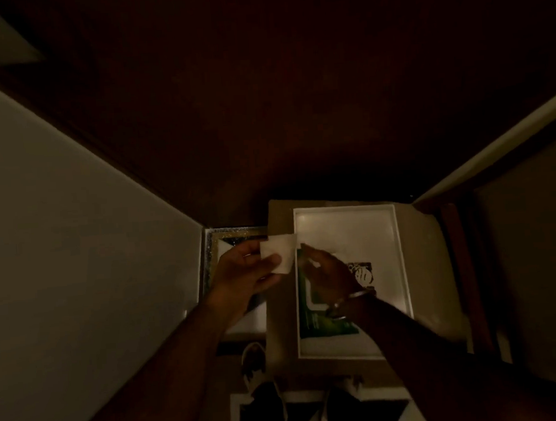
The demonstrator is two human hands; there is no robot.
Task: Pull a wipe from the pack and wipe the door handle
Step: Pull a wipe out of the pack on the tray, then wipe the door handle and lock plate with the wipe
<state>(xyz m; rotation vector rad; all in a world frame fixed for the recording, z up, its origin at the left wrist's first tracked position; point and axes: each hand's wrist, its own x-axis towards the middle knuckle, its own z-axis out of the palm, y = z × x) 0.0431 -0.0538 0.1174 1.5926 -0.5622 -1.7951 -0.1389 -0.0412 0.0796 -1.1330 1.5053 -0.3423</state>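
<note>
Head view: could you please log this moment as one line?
left hand: holds wipe | right hand: over pack in tray | handle: not seen

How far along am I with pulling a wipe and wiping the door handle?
Done: a white folded wipe is out of the green wipe pack, which lies in the white tray. In hand: your left hand pinches the wipe; your right hand hovers over the pack. Left: wiping the door handle, which isn't visible here.

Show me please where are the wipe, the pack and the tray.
wipe (281, 254): head view, middle of the white sheet.
pack (312, 320): head view, green front.
tray (346, 225): head view, bare white floor.
</note>
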